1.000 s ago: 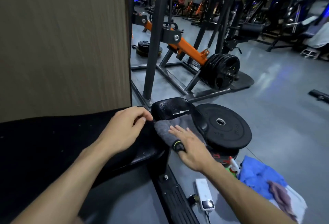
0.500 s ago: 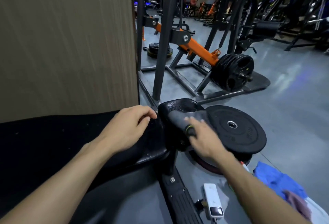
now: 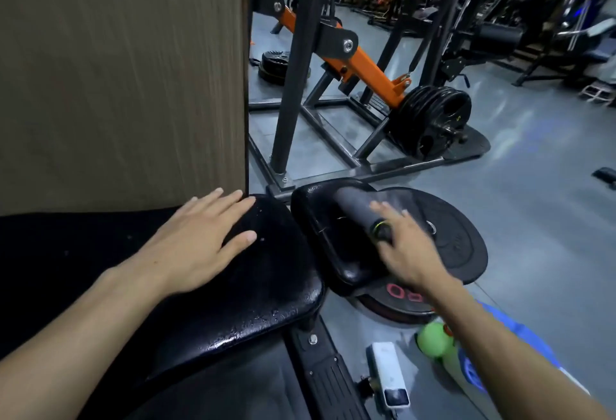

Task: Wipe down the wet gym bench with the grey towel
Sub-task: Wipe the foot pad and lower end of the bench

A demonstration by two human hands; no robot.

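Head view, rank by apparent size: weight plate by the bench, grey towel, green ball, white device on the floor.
1. weight plate
2. grey towel, partly under the right hand
3-4. green ball and white device: look similar, ball partly hidden, so unranked.

This is a gym, a commercial one by the look of it. A black padded bench (image 3: 266,273) beaded with water fills the foreground, and a big black weight plate (image 3: 456,236) lies flat on the grey rubber floor (image 3: 533,206) beside it. Behind stands a steel-framed machine with an orange lever arm (image 3: 363,69) loaded with a stack of black plates (image 3: 430,119). More racks and machines (image 3: 500,19) crowd the dim background under blue lighting, and another plate stack (image 3: 276,64) sits by a brown panel wall (image 3: 116,69).
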